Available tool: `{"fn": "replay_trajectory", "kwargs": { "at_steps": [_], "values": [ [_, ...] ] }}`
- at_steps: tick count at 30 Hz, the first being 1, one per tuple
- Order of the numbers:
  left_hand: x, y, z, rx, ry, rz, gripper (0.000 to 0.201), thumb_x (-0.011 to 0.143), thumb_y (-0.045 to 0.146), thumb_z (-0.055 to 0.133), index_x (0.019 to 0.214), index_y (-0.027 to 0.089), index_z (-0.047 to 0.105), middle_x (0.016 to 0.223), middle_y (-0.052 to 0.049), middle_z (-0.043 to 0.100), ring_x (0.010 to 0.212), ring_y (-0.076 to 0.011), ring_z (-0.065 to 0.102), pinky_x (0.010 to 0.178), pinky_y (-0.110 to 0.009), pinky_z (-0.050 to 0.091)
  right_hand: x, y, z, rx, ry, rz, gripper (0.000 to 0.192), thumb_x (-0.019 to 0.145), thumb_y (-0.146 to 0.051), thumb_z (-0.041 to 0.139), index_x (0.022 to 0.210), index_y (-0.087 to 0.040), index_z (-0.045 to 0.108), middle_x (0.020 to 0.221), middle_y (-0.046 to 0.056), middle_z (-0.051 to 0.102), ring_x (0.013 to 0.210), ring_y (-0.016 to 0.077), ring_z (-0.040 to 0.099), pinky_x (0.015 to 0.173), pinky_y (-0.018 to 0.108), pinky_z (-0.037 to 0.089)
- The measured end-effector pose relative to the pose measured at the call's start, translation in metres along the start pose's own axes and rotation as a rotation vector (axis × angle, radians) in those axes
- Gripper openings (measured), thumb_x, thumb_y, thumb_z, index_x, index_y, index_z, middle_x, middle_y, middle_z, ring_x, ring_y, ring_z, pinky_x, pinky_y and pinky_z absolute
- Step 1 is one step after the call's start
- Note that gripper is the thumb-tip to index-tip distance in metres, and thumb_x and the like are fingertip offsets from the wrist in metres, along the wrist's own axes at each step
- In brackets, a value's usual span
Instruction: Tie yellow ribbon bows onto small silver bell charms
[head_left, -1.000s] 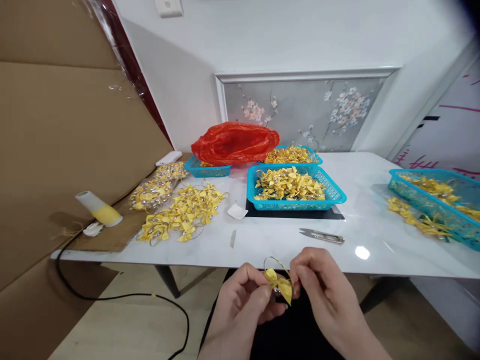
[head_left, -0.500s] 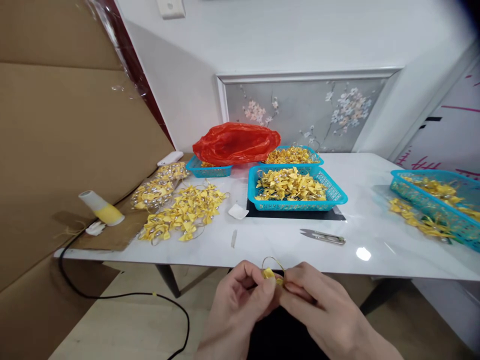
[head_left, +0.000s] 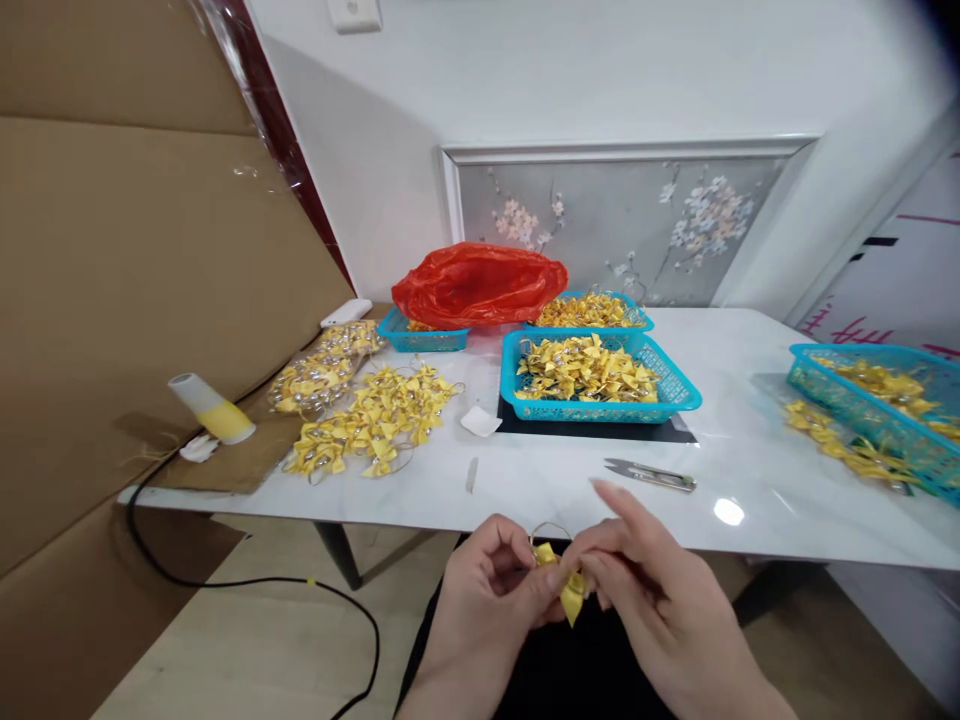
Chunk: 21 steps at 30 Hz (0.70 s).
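The white worktop (head_left: 750, 470) carried a blue basket (head_left: 679, 385) filled with yellow bows, with a loose pile of bows (head_left: 375, 425) lying to its left. A pair of snips (head_left: 651, 474) lay near the front edge. Below that edge, the left hand (head_left: 487, 590) and right hand (head_left: 652, 590) met over the lap. Both had their grip pinched on a single yellow bow (head_left: 566, 585) with a thin wire loop, held between them, clear of the worktop.

Glossy marble table (head_left: 750, 470); plastic baskets (head_left: 679, 385); metal snips (head_left: 651, 474)
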<state>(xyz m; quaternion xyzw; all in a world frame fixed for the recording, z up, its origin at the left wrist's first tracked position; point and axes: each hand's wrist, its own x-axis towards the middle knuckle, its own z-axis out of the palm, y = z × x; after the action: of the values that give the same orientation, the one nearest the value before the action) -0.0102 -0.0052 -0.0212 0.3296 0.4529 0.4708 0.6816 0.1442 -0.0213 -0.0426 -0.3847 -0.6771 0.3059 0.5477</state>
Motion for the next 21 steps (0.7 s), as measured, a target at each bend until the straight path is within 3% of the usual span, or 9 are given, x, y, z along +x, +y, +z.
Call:
{"fn": "replay_trajectory", "kwargs": {
  "at_steps": [1,3,5,7,13,21],
  "values": [
    [0.0,-0.001,0.001,0.016,0.01,0.026,0.047,0.055,0.035,0.093,0.061,0.018,0.05,0.054,0.005,0.063,0.052,-0.0084,0.058,0.052,-0.018,0.051,0.0,-0.002,0.003,0.067,0.038,0.114,0.045,0.102,-0.022,0.044,0.145,-0.033,0.034,0.085,-0.001,0.068,0.067,0.0123,0.061,0.063,0.022,0.05],
    [-0.001,-0.003,0.001,0.042,0.029,0.074,0.047,0.056,0.036,0.092,0.06,0.018,0.049,0.054,0.006,0.061,0.052,-0.0081,0.056,0.052,-0.019,0.051,0.001,-0.007,0.008,0.202,0.065,0.333,0.037,0.101,-0.036,0.05,0.136,-0.028,0.039,0.078,-0.002,0.067,0.064,0.0121,0.057,0.062,0.022,0.047],
    [-0.002,-0.004,0.0,0.069,0.035,0.11,0.045,0.057,0.036,0.091,0.059,0.018,0.049,0.053,0.006,0.062,0.051,-0.009,0.056,0.052,-0.02,0.05,0.006,-0.011,0.009,0.314,0.018,0.478,0.031,0.096,-0.049,0.057,0.111,-0.022,0.05,0.069,-0.002,0.062,0.058,0.0108,0.051,0.057,0.021,0.043],
    [-0.002,-0.004,0.0,0.104,0.035,0.14,0.041,0.059,0.032,0.088,0.057,0.018,0.05,0.051,0.004,0.063,0.05,-0.0098,0.056,0.051,-0.02,0.048,0.011,-0.012,0.006,0.41,-0.074,0.572,0.039,0.09,-0.056,0.062,0.092,-0.019,0.05,0.065,-0.002,0.06,0.054,0.0091,0.047,0.053,0.021,0.04],
    [-0.002,-0.007,-0.002,0.204,0.055,0.22,0.032,0.065,0.022,0.081,0.053,0.018,0.052,0.049,0.003,0.063,0.05,-0.0104,0.057,0.051,-0.019,0.044,0.014,-0.008,-0.007,0.566,-0.189,0.646,0.04,0.09,-0.054,0.065,0.099,-0.022,0.044,0.064,-0.007,0.056,0.051,0.0075,0.047,0.053,0.021,0.038],
    [0.005,-0.012,-0.016,0.283,0.106,0.306,0.033,0.071,0.02,0.078,0.055,0.02,0.05,0.053,0.001,0.066,0.053,-0.012,0.059,0.054,-0.02,0.046,0.014,-0.022,-0.022,0.623,-0.079,0.636,0.036,0.093,-0.051,0.062,0.105,-0.024,0.043,0.062,-0.009,0.051,0.048,0.0072,0.047,0.053,0.021,0.036]
  ]
}}
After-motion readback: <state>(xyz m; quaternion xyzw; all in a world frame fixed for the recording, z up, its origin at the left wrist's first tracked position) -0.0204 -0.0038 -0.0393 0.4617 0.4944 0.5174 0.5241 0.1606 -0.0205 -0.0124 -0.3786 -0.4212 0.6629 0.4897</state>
